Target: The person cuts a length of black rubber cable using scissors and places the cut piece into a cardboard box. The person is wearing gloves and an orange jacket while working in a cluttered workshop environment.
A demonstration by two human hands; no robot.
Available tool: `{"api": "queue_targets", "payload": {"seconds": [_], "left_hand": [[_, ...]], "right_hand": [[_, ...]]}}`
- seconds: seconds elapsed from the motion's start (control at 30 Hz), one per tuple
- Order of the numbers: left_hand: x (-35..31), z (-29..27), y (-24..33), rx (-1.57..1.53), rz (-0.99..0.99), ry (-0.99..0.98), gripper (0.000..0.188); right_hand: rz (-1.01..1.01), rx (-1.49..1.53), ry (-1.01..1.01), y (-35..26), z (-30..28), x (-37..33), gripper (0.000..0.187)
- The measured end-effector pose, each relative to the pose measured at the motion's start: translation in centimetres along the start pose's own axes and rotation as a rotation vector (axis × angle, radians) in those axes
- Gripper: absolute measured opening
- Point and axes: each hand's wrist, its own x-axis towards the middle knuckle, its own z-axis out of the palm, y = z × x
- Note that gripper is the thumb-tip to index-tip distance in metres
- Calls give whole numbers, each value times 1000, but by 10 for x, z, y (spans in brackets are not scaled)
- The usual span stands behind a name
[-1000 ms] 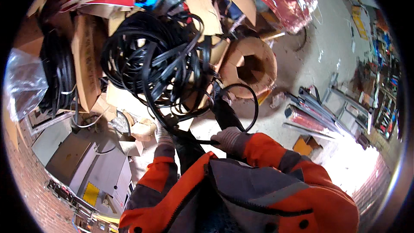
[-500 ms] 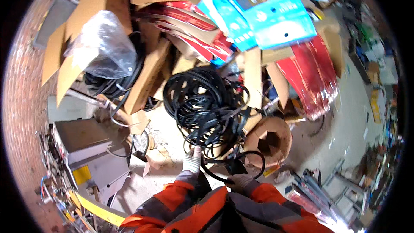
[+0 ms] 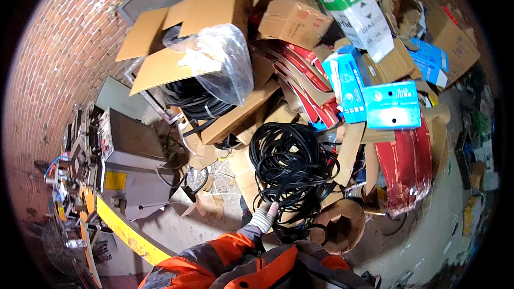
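Hands: left (image 3: 265,217) gripping black cable coil (image 3: 292,168)

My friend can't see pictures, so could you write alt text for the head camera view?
A gloved left hand grips a tangled coil of black cable lying on a heap of cardboard boxes, beside a brick wall. The right hand is hidden.

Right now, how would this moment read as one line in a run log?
left hand: gloved, gripping black cable coil | right hand: hidden | coil: on cardboard pile | near: grey metal box
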Motion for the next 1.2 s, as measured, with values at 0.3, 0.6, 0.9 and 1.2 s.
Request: {"api": "queue_targets", "payload": {"seconds": [0.3,0.6,0.9,1.2], "left_hand": [[-48,24,88,15,126,-161,42],[-101,-34,105,348,206,7,37],[-161,-127,17,774,33,421,36],[-219,-131,-21,1096,-243,366,40]], "right_hand": [[-266,707,301,-10,-45,33,48],[-98,666,354,-43,-103,-7,34],[-50,622,437,88,-98,-30,23],[-139,907,685,-38,-156,-96,26]]}}
